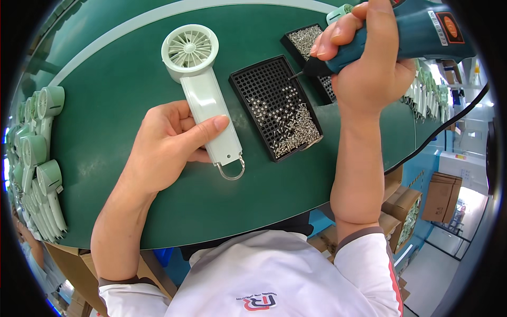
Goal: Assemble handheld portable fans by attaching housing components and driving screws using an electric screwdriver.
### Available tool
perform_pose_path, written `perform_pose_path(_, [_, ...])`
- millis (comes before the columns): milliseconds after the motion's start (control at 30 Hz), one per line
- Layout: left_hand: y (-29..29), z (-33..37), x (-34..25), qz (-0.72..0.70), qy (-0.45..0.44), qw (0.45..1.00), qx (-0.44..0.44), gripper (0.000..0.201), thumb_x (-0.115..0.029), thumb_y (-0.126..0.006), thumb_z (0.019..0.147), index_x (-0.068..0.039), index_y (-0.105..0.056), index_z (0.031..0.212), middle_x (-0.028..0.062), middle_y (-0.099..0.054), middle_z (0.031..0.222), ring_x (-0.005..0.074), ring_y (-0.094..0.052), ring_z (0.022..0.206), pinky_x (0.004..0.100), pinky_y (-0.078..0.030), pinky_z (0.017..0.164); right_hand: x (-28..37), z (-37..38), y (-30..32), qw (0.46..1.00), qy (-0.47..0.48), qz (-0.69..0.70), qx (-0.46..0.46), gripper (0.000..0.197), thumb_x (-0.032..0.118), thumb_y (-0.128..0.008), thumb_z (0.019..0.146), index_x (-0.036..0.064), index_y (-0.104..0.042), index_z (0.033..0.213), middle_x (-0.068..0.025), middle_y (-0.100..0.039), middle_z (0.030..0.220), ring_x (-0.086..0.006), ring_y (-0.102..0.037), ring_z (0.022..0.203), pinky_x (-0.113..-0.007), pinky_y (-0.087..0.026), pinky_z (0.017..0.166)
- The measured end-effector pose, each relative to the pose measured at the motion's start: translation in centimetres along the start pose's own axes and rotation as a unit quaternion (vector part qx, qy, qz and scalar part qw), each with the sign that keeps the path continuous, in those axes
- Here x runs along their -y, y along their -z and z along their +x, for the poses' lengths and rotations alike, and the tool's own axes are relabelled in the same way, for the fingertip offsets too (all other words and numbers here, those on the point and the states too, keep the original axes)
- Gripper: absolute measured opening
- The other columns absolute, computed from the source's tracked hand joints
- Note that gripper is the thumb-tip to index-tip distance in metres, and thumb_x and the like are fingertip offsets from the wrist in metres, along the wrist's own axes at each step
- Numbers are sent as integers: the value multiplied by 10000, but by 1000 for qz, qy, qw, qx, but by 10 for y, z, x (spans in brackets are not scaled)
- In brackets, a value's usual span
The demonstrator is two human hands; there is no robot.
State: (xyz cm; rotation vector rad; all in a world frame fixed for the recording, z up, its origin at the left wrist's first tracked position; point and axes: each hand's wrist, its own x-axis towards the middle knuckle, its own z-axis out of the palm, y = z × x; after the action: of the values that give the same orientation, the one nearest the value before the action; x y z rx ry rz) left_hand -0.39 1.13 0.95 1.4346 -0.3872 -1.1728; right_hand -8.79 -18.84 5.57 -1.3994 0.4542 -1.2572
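Observation:
In my left hand [174, 137] is a pale green handheld fan [203, 98], its round grille pointing away from me and a metal loop at its near end. My thumb lies across the handle and the fingers wrap underneath. Up at the right, my right hand [369, 68] is closed around a dark teal electric screwdriver [412, 34]. The screwdriver's thin bit reaches over a black perforated tray [274, 105]. Small silver screws [296, 129] are heaped in the tray's near right corner, and several stand in its holes. The fan and the bit are apart.
A second black tray [306, 41] of screws sits behind the first, partly hidden by my right hand. Pale green fans [42, 153] are stacked along the left edge of the green table [116, 105], with more fans [430, 92] at the far right. A black cable [449, 124] curves down the right side.

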Motion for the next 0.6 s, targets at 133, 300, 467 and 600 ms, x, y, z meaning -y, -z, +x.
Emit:
perform_pose_path(133, [0, 0, 1, 12, 5, 1000, -6, 428, -215, -737, 994, 149, -639, 1197, 180, -749, 1038, 239, -769, 927, 365, -664, 807, -4, -2, 2, 1000, 25, -10, 14, 272, 184, -635, 1038, -67, -627, 933, -94, -586, 596, -180, -548, 426, -315, -449, 418])
perform_pose_path(300, [-1, -1, 0, 15, 3, 1000, -11, 434, -220, -737, 994, 146, -639, 1204, 177, -748, 1048, 240, -769, 932, 361, -664, 802, 0, -3, 1, 1000, 15, -1, 13, 265, 182, -622, 1039, -68, -632, 952, -84, -584, 599, -179, -547, 429, -321, -457, 425])
perform_pose_path(467, [-1, -1, 2, 17, -3, 1000, -17, 438, -228, -736, 994, 144, -641, 1207, 174, -747, 1049, 238, -768, 938, 354, -665, 794, -18, 12, 25, 989, 90, 4, 115, 340, 269, -600, 1033, -67, -650, 1038, -83, -608, 666, -211, -584, 498, -404, -529, 505])
perform_pose_path(600, [0, 0, 4, 25, -4, 1000, -14, 452, -242, -741, 990, 151, -645, 1191, 178, -747, 1038, 239, -768, 935, 350, -666, 785, -17, 13, 26, 989, 82, 43, 115, 324, 249, -626, 1017, -74, -652, 1040, -87, -619, 658, -208, -589, 484, -396, -533, 491])
